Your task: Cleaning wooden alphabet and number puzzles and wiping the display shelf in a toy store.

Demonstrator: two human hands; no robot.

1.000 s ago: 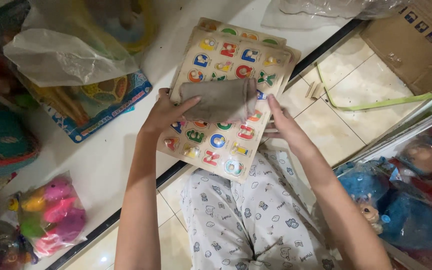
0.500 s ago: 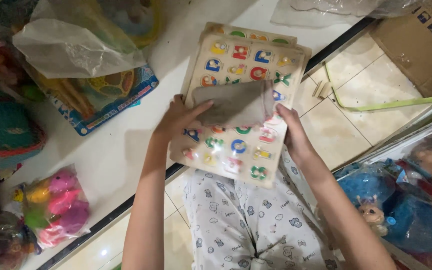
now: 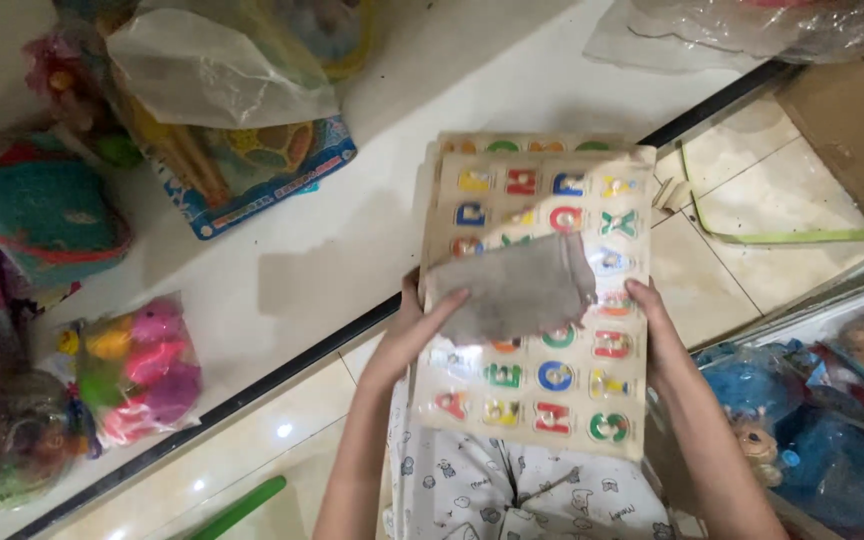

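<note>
Centre right of the frame: a wooden letter puzzle board (image 3: 542, 300) wrapped in clear film, held flat over the person's lap, above patterned trousers (image 3: 512, 495). Coloured letter pieces sit in rows on it; a second board edge shows just behind its top. Left hand (image 3: 422, 320) grips the board's left edge, thumb under, fingers laid flat over a grey cloth (image 3: 517, 290) and pressing it onto the middle of the board. Right hand (image 3: 652, 335) holds the right edge of the board, fingers curled round the rim, thumb side hidden; grip closed on the edge.

Cloth is crumpled, covers a few letters mid-board, touching the film.

Upper left: a clear plastic bag (image 3: 217, 75) lies on top of a blue boxed toy set (image 3: 262, 175) on the white floor strip (image 3: 352, 240). Left edge: a teal rounded toy (image 3: 47, 215). Lower left: a bagged bunch of pink, yellow and purple plastic toys (image 3: 137, 365). A black track (image 3: 252, 385) runs diagonally between the white strip and the beige tiles (image 3: 742, 200). Bottom: a green stick (image 3: 242, 508) on the tiles. Right: a pale green strap (image 3: 792, 235) on the tiles, a cardboard box (image 3: 852, 120) in the upper right corner, bagged blue soft toys (image 3: 812, 420) at lower right.
</note>
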